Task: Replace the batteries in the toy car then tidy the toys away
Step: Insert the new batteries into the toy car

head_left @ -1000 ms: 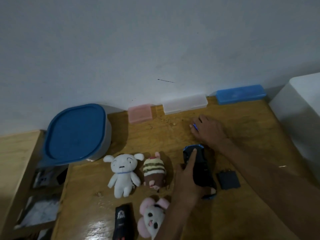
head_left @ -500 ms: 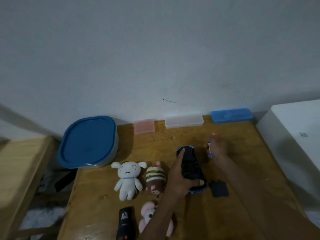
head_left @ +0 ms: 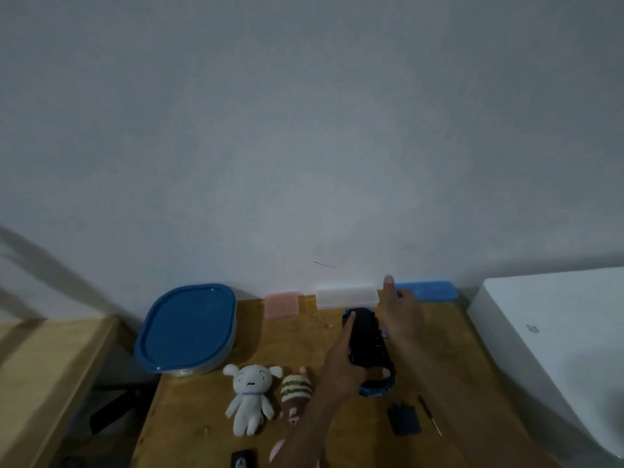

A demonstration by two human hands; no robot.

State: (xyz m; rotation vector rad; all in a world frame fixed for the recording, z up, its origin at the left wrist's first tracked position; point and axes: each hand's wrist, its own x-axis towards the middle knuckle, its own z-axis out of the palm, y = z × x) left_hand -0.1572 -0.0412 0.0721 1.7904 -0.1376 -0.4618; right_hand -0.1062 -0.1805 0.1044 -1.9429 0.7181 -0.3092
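Toy car point(head_left: 368, 342): it is lying underside-up on the tabletop point(head_left: 449, 363), near the far edge, just in front of the clear case point(head_left: 346, 297).
Left hand point(head_left: 342, 363): it is being wrapped around the car's left flank; its fingers point(head_left: 347, 324) are closed on the body, the index stretched along it.
Right hand point(head_left: 403, 315): it is being held over the car's right side, 1 finger raised, something small and purple-blue pinched near the thumb; whether it is a battery cannot be told.
Battery cover point(head_left: 404, 419): it is lying loose on the tabletop nearer the person, beside the screwdriver point(head_left: 429, 414).
Step in hand: a cell is probably being brought to the open bay.
Doing it well: the car is best kept pressed flat by the left hand, polarity checked against the bay, the spring end seated first.
Plush toys: the white one point(head_left: 250, 398) and striped one point(head_left: 296, 393) are waiting to the left.
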